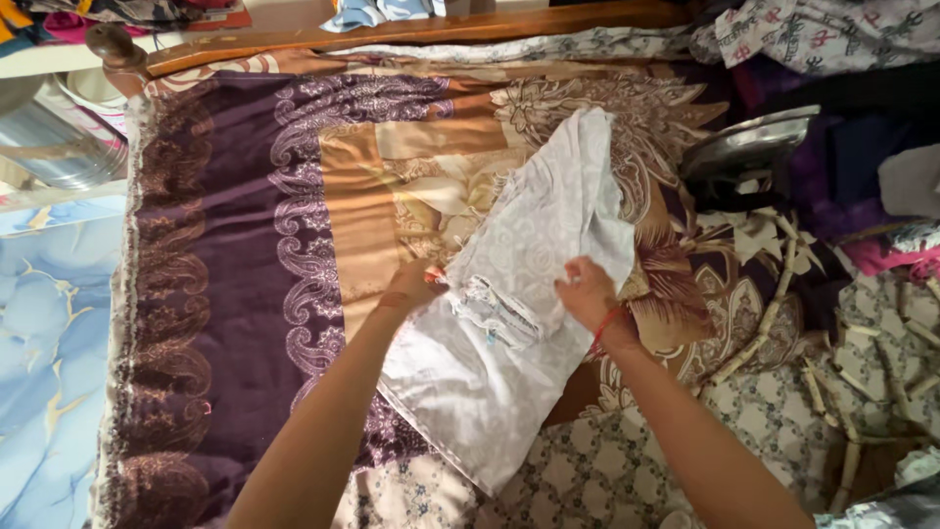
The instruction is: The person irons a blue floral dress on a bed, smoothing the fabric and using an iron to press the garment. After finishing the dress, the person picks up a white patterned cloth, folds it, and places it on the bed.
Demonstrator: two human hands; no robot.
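Head view: both hands (411,286) (586,292) grip white garment (509,323), iron (749,152) nearby

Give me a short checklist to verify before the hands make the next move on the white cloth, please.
1. Left hand on the white cloth: ok, at its left edge.
2. Right hand grips the cloth: ok.
3. Cloth lies flat: not ok, folded and wrinkled.
4. Iron away from both hands: ok, at upper right.
5. Iron hot: cannot tell.
6. Patterned bedspread under the cloth: ok.
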